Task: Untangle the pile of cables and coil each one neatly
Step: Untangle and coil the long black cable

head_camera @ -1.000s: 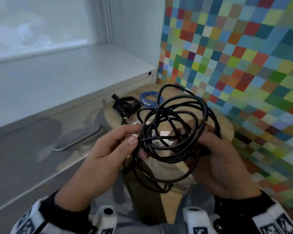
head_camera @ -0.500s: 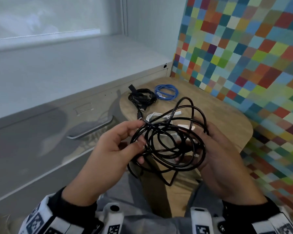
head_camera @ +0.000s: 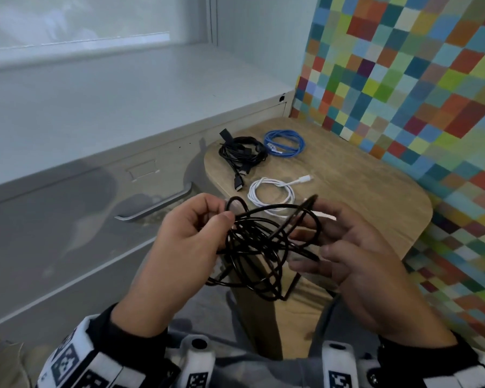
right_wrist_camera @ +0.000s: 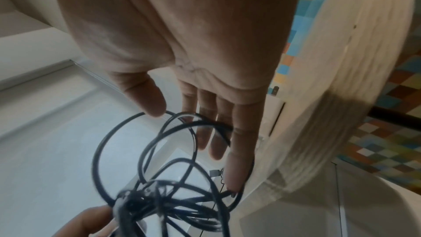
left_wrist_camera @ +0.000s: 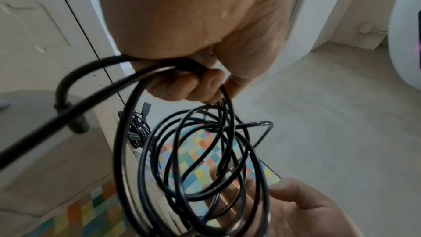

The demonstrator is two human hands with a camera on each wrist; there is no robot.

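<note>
A thin, glossy black cable (head_camera: 259, 242) hangs in a loose tangle of overlapping loops, held in the air just in front of a rounded wooden table (head_camera: 356, 186). The left hand (head_camera: 185, 236) grips several strands in curled fingers at the tangle's left edge, while the right hand (head_camera: 356, 256) has straight, spread fingers threaded among the loops on the right. On the table beyond lie three coiled cables: a white cable (head_camera: 272, 193) nearest, a black bundle (head_camera: 241, 152) and a blue cable (head_camera: 284, 142) farther back.

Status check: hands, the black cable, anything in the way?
Left hand grips the tangled black cable. Right hand open, fingers supporting the loops. Not yet coiled neatly. Nothing in the way.
</note>
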